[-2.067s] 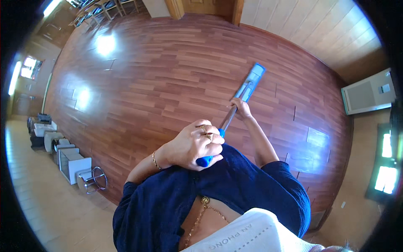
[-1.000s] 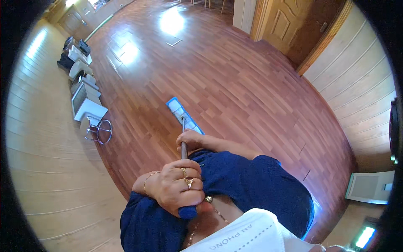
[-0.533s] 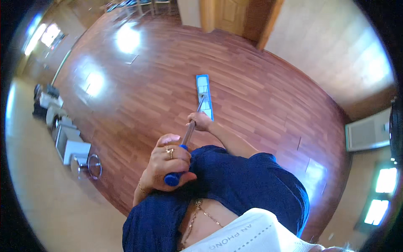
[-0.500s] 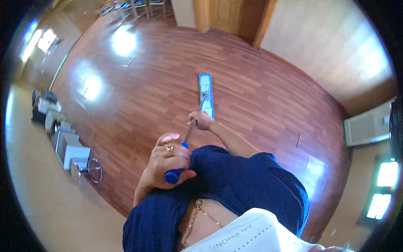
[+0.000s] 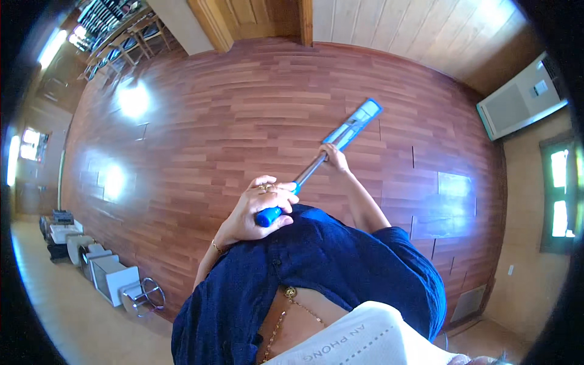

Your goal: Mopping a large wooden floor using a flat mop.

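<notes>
A flat floor mop lies across the middle of the view, its long blue-edged mop head (image 5: 365, 114) resting on the wood floor, angled up to the right. Its metal pole (image 5: 311, 169) slants back toward my chest and ends in a blue grip. My left hand (image 5: 258, 205), with rings on it, is wrapped round that blue grip close to my body. Lower on the pole, near the mop head, my right hand (image 5: 334, 159) is closed round the metal. It covers a part of the pole.
Reddish plank floor (image 5: 243, 121) stretches all round. At the left wall stand white boxes (image 5: 112, 280) and a chrome ring-shaped stand (image 5: 146, 297). Chairs (image 5: 146, 35) are at the far left. A wooden door (image 5: 258, 21) is ahead, and a tall white floor-standing unit (image 5: 520, 100) is at the right.
The mop head has swung to the right and now lies tilted instead of nearly straight ahead. Both hands keep their hold; the right has shifted rightward. My view has turned to the right.
</notes>
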